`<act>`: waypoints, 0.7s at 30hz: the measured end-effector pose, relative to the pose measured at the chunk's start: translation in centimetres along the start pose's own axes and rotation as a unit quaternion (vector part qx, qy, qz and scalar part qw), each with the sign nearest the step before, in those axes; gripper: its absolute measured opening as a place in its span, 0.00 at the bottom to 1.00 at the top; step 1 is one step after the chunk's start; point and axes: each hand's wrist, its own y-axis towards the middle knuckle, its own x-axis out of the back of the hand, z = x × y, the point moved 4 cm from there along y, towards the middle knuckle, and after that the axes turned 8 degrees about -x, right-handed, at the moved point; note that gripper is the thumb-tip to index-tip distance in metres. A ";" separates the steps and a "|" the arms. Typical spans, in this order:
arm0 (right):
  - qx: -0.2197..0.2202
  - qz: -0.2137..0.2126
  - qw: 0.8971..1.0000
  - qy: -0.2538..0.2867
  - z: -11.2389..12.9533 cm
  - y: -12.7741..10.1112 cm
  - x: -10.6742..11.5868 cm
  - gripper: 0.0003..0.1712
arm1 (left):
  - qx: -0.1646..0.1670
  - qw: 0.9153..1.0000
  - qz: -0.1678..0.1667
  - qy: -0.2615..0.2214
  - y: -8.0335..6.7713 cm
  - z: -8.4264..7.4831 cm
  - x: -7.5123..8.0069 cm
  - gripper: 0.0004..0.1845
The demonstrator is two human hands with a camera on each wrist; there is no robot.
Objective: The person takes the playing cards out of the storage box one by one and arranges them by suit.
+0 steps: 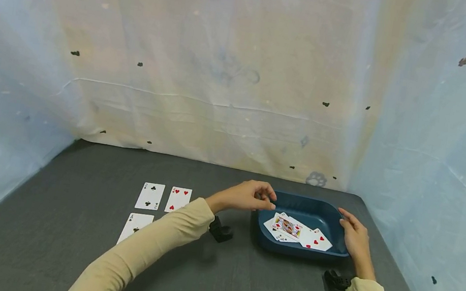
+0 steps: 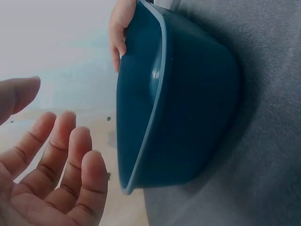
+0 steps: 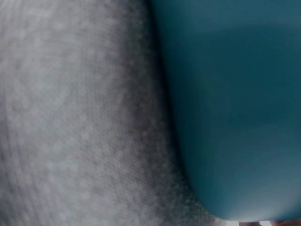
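Observation:
A dark blue tray (image 1: 307,199) sits on the grey cloth table at the right. In it lie several playing cards (image 1: 298,231), among them a face card and a red hearts card. My left hand (image 1: 258,198) hovers over the tray's left rim. In the left wrist view this hand (image 2: 56,165) shows a bare palm with relaxed fingers, beside the tray (image 2: 193,99). My right hand (image 1: 351,230) holds the tray's right rim, thumb along the edge. That right hand (image 2: 117,35) also shows at the tray's far rim. The right wrist view is filled by the tray's wall (image 3: 235,117).
Three cards lie face up on the left: a two of clubs (image 1: 150,196), a hearts card (image 1: 178,199) and an ace of clubs (image 1: 135,226). Pale sheeting walls the table (image 1: 70,222) at the back and on both sides.

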 end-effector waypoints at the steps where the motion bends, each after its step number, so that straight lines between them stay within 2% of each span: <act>1: 0.001 -0.001 1.000 -0.001 0.0 0.0 0.0 0.25 | 0.001 1.000 -0.002 0.007 0.3 0.0 -0.2 0.13; 9: -0.004 -0.002 1.000 0.000 0.0 0.0 0.0 0.25 | 0.006 0.998 -0.026 0.054 2.2 0.0 -1.2 0.13; 15: -0.006 -0.001 1.000 -0.005 0.0 0.0 0.1 0.25 | 0.020 0.997 -0.053 0.058 3.5 0.2 -2.0 0.17; 21: -0.012 -0.004 1.000 -0.005 0.0 0.0 0.0 0.25 | 0.051 0.993 -0.098 0.048 4.6 0.8 -2.9 0.13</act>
